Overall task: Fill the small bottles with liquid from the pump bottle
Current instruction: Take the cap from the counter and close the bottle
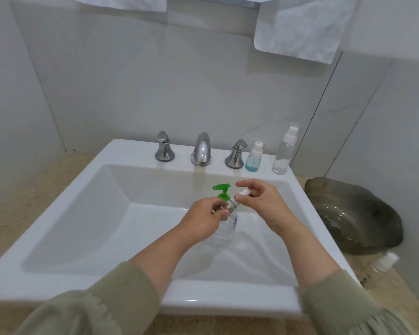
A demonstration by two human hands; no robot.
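Olive knit sleeves [111, 298] stretch over the basin, where the left hand [203, 220] curls its fingers round a small clear bottle [232, 204], tilted toward 2 o'clock. The right hand [261, 201] pinches its white spray cap [242, 193]; whether the thread is engaged I cannot tell. Just behind stands the green-headed pump bottle [224, 232], inside the glossy white sink [82, 201]. Slick plastic held at a slant could spill or slip, a loose cap might drop, and a knuckle could topple the light pump bottle. At 1 o'clock on the ledge stand a squat blue-filled bottle [253, 160] and a tall clear spray bottle [283, 153], by the chrome faucet [201, 151]. At 3 o'clock, a dark ribbed glass dish [353, 213] sits on the speckled counter [22, 201].
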